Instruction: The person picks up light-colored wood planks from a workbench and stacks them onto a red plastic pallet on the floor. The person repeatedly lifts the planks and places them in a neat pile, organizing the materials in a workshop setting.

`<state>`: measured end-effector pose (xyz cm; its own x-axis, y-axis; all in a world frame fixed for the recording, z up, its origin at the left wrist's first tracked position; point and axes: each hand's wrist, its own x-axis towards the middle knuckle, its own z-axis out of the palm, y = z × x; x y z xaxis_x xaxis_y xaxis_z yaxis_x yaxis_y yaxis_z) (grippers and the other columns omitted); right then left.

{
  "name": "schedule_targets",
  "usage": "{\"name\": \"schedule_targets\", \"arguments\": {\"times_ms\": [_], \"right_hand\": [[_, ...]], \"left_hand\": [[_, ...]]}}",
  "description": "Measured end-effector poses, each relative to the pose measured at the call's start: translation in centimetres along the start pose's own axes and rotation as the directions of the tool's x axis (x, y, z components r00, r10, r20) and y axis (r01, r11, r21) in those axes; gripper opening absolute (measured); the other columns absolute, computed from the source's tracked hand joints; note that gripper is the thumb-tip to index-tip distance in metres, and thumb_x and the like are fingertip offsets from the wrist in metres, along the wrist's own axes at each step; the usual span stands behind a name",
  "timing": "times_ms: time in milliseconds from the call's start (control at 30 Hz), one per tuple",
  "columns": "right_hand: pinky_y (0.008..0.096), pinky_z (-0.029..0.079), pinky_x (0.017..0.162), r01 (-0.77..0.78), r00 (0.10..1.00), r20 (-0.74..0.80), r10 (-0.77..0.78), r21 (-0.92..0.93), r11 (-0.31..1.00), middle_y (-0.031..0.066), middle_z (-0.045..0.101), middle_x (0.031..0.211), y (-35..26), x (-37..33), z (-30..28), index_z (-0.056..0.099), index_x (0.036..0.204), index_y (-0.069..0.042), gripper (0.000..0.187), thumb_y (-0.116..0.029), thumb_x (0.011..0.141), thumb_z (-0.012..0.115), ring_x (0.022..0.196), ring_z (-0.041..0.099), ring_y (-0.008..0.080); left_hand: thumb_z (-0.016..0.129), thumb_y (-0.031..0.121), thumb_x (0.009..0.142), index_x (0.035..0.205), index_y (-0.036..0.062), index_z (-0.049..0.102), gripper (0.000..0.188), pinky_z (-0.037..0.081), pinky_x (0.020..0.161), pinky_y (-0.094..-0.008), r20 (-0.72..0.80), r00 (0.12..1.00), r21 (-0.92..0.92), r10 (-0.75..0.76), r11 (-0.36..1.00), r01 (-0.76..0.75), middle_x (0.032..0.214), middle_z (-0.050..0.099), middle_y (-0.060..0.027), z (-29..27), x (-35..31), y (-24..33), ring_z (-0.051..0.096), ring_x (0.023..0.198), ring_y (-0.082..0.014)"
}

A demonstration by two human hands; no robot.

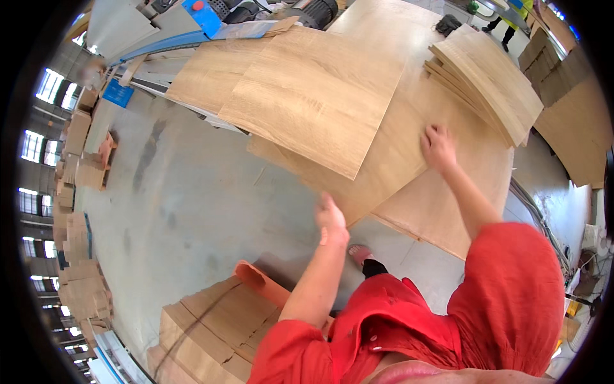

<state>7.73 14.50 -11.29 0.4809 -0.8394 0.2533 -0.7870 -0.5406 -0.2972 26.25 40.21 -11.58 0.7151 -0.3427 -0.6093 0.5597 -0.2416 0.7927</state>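
Note:
A pale wood-grain panel [384,182] lies tilted across the work surface, partly under another wood-grain panel [320,96]. At the near corner my left hand [330,219] is against its edge, somewhat blurred, the fingers partly hidden by the board. Further right, the curled fingers of my right hand [439,147] close at the same panel's right-hand edge. Below it rests a lighter board [448,214], its front edge showing. To the right of my right hand stands a stack of narrower wood-grain boards [489,77].
Behind the panels is a machine with a blue frame [201,19] and a dark motor [313,11]. Flattened cardboard [211,320] and an orange curved piece [262,281] are near my left elbow. Cables [537,208] run along the right. Another person [511,22] stands far right.

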Motion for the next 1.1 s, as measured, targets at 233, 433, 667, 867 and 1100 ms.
{"name": "schedule_targets", "arguments": {"times_ms": [233,433,667,867,1100], "right_hand": [[0.0435,0.040,0.091,-0.276,0.957,0.149,0.249,0.201,0.940,0.0227,0.051,0.112,-4.1,-20.9,-8.7,0.052,0.117,0.003,0.046,-0.022,0.080,0.063,0.105,0.049,0.0379],[0.0367,0.045,0.088,-0.772,0.599,0.684,0.416,0.357,0.526,0.0169,0.059,0.109,-4.6,-29.6,-13.1,0.052,0.118,0.006,0.050,-0.025,0.081,0.066,0.101,0.057,0.0255],[0.0316,0.049,0.081,-0.786,0.545,0.747,0.380,0.299,0.541,0.0113,0.065,0.099,-9.9,-26.4,-25.2,0.053,0.120,0.005,0.048,-0.029,0.086,0.060,0.086,0.063,0.0180],[0.0303,0.051,0.068,-0.742,0.571,0.748,0.339,0.295,0.601,0.0103,0.066,0.092,-13.2,-33.7,-31.8,0.057,0.112,0.003,0.043,-0.032,0.088,0.059,0.076,0.065,0.0156],[0.0302,0.051,0.065,-0.771,0.376,0.885,0.275,0.135,0.622,0.0098,0.066,0.091,-17.7,-41.9,-30.0,0.059,0.111,0.003,0.038,-0.028,0.088,0.059,0.075,0.064,0.0149]], "left_hand": [[0.045,0.043,0.095,0.127,-0.0087,0.039,0.060,0.038,0.097,-0.0353,0.057,0.998,0.405,-0.037,0.914,0.011,0.125,0.051,-0.0189,-13.2,-7.2,-2.6,0.049,0.112,-0.0261],[0.040,0.036,0.098,0.123,-0.0086,0.045,0.051,0.039,0.095,-0.0340,0.392,0.917,0.397,-0.075,0.913,-0.094,0.118,0.056,-0.0174,-22.4,-14.1,-4.7,0.052,0.110,-0.0228],[0.052,0.025,0.094,0.121,-0.0039,0.043,0.040,0.049,0.085,-0.0357,0.574,0.794,0.287,-0.203,0.957,0.038,0.115,0.057,-0.0133,-21.1,-18.6,6.9,0.056,0.104,-0.0200],[0.048,0.028,0.096,0.122,-0.0037,0.044,0.041,0.050,0.083,-0.0334,0.604,0.758,0.220,-0.247,0.966,0.138,0.110,0.060,-0.0100,-28.9,-24.6,-0.3,0.059,0.099,-0.0169],[0.053,0.025,0.094,0.123,-0.0056,0.047,0.042,0.049,0.085,-0.0334,0.580,0.722,0.108,-0.377,0.914,0.391,0.114,0.059,-0.0124,-42.4,-33.7,-8.1,0.059,0.099,-0.0178]]}}
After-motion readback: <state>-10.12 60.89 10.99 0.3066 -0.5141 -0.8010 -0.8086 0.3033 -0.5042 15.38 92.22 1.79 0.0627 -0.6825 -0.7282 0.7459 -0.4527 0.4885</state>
